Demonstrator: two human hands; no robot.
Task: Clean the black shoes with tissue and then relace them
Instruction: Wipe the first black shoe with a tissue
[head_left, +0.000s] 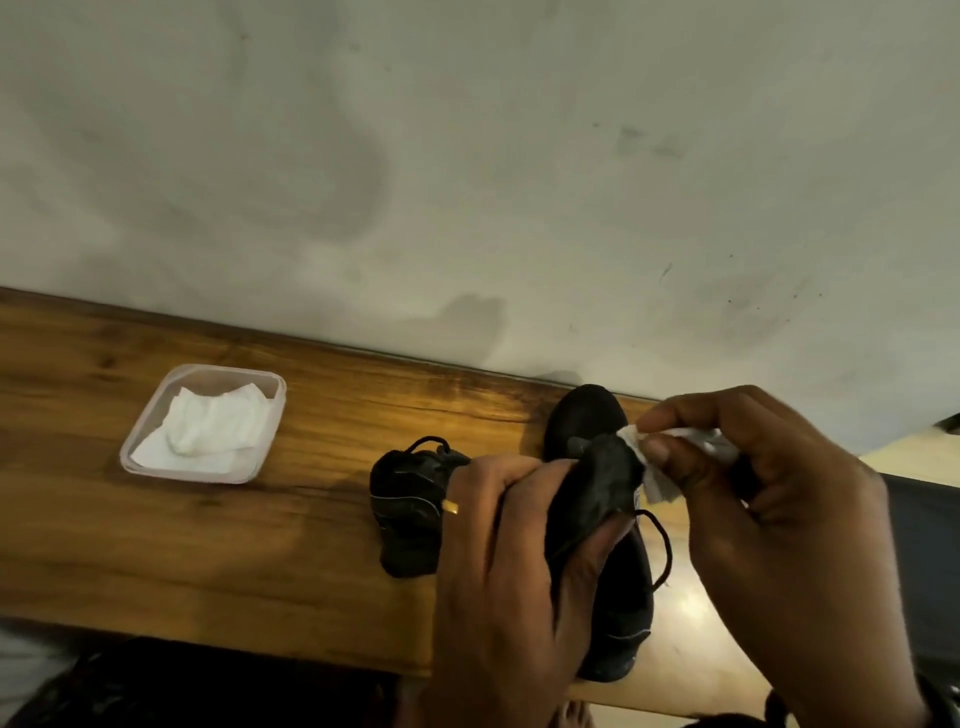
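Plainly, the wiping step was in hand, not the relacing. My left hand (498, 551) gripped the nearer black shoe (623, 597), fingers curled round what looked like its raised tongue or upper, while the shoe lay lengthwise near the right end of the wooden worktop (260, 545), toe at the back edge by the wall and heel at the front edge. My right hand (769, 499) pinched a crumpled white tissue (658, 488) between thumb and fingertips, pressed against the lifted part. A loose lace (667, 545) looped out on the shoe's right side.

The second shoe (405, 504) sat just left of my left hand, mid-worktop, untouched. Spare tissues (208, 431) lay in a clear plastic container (228, 370) towards the left end.

I judged the next move needed a firm hold and short strokes along the upper, then fresh tissue.

My left hand covered most of the shoe's middle, so I could not tell whether its eyelets were laced. The dark fabric showed no dirt I could make out.
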